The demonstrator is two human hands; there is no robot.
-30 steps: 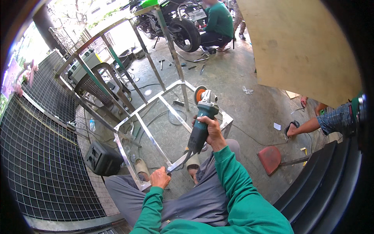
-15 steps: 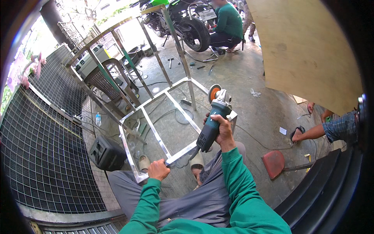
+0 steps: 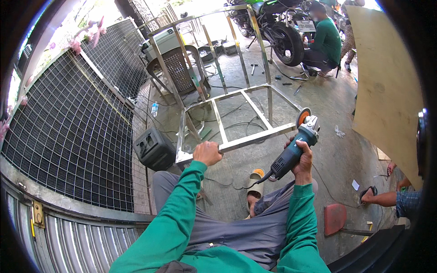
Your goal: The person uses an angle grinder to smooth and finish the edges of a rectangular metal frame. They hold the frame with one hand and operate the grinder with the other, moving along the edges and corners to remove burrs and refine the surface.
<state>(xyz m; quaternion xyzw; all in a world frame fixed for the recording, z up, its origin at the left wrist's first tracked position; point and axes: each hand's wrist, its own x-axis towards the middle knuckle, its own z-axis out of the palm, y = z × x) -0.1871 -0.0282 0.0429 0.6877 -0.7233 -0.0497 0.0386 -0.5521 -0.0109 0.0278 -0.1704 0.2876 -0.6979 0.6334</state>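
Note:
My right hand (image 3: 302, 160) is wrapped round the body of a dark teal angle grinder (image 3: 291, 150), held tilted with its head up. The grinder's orange disc (image 3: 303, 117) sits close by the right corner of a metal chair frame (image 3: 259, 135); I cannot tell if they touch. My left hand (image 3: 208, 153) is closed on the near bar of that frame. The frame's seat is a bare rectangle with two crossbars, and its tall back with upright bars stands on the far side. The grinder's cord runs off its lower end.
A black boxy case (image 3: 154, 148) stands left by the mesh panel (image 3: 68, 118). Behind the frame is a plastic chair (image 3: 175, 70). A person (image 3: 325, 38) crouches by a motorcycle (image 3: 282, 34). At right are a plywood sheet (image 3: 387, 86), another person's leg (image 3: 384, 199) and a red pad (image 3: 335, 219).
My view has swung left, so the scene sits further right. The near seat bar has risen away from my lap, and the frame's seat looks tilted differently. Both hands keep their holds.

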